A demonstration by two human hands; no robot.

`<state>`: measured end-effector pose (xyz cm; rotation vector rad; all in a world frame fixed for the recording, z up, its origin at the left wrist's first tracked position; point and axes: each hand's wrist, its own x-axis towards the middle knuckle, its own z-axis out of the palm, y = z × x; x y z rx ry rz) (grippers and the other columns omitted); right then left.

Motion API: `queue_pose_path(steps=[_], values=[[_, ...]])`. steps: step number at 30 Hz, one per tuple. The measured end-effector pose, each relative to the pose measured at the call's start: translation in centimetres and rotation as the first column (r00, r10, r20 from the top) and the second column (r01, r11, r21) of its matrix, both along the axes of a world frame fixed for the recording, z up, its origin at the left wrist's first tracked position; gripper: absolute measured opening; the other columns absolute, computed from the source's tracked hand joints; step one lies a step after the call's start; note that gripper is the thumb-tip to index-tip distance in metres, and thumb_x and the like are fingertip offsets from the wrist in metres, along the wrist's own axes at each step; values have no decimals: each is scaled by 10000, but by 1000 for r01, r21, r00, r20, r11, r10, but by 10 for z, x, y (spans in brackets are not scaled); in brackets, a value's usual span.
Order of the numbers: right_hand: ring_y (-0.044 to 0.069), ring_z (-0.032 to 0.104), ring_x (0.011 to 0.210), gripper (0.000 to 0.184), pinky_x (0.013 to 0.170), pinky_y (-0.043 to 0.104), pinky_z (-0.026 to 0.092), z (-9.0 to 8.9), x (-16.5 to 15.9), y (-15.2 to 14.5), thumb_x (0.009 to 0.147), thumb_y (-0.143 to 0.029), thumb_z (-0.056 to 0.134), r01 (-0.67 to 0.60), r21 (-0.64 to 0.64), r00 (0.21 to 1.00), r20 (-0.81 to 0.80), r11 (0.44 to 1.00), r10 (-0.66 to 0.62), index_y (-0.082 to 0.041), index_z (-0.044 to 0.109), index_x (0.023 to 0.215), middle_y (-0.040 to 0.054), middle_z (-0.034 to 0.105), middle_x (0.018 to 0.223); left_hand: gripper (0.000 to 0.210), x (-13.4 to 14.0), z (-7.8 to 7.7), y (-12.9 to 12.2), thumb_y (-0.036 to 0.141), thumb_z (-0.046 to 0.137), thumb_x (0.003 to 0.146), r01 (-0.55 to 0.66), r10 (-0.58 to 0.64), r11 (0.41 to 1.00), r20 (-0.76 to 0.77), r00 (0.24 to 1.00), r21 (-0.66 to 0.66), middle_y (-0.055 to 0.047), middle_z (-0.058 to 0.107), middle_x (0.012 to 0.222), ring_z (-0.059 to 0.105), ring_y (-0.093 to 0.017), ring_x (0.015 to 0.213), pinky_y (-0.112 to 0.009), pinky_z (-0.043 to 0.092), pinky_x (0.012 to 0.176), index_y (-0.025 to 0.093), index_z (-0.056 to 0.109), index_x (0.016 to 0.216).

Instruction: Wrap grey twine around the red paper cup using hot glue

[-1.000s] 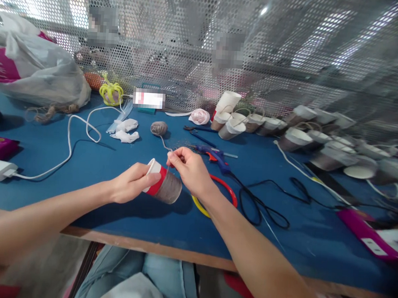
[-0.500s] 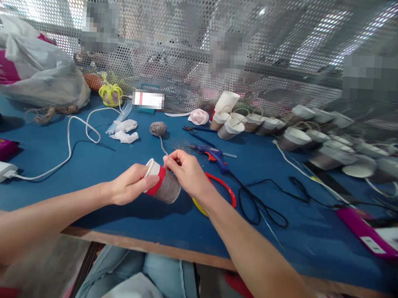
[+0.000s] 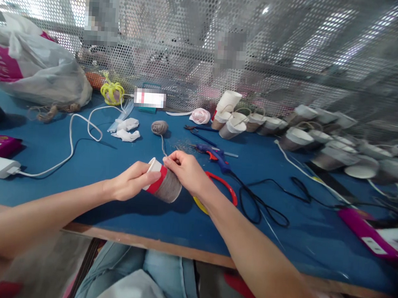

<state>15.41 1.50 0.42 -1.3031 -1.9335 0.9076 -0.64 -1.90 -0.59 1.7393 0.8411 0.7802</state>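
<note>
Tilted above the blue table is a paper cup (image 3: 168, 187), its lower part wrapped in grey yarn, with a red band and a white rim showing. My left hand (image 3: 133, 180) is closed round the rim end, thumb on the outside. At the cup's upper side my right hand (image 3: 183, 169) pinches the strand of grey yarn (image 3: 163, 146). That strand leads back to a small grey yarn ball (image 3: 159, 127) on the table. Part of the wrapped side lies hidden behind my right hand.
A blue glue gun (image 3: 215, 155) with a black cord lies right of my hands, near pliers (image 3: 200, 129) and a red-and-yellow ring (image 3: 224, 184). Several yarn-wrapped cups (image 3: 296, 138) stand at the right. White scraps (image 3: 127, 130), a white cable (image 3: 71, 145) and a plastic bag (image 3: 52, 68) are leftward.
The view has shifted slightly. Both hands keep their hold on the cup and the yarn, and the cup has turned only a little.
</note>
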Motion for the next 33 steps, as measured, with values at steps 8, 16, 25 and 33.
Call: queue_pose_path(steps=[8,16,25,33], values=[[79,400,446,201,421,204,301,-3,0,2,731,-330,478,17,-44,1000,-10,999,-18,-166,475,613,-41,466,513,150,0,5,-1,243,520,662,53,-52,998,-59,997,19,59,370,531,296,-43,471,-158,250,418,127,428,643],[86,408,472,197,447,214,309,-3,-2,1,733,-316,472,29,-14,1000,5,999,-29,-164,483,608,-31,478,531,110,1,4,-1,216,504,656,49,-47,998,-36,998,49,52,395,520,319,-45,461,-155,277,416,121,455,630],[98,452,524,237,513,228,358,-1,-1,1,755,-346,470,-5,19,1000,-6,1000,5,-159,519,619,-15,519,568,155,-1,4,-1,218,510,666,61,-44,968,-73,996,245,47,375,508,304,-50,468,-167,267,422,134,415,578],[150,555,782,390,639,259,442,29,20,-2,796,-464,379,-185,-103,982,-64,977,179,-124,551,881,88,606,888,169,-6,3,4,251,497,698,-24,20,918,15,1000,396,27,415,531,333,-68,492,-192,296,459,131,448,590]])
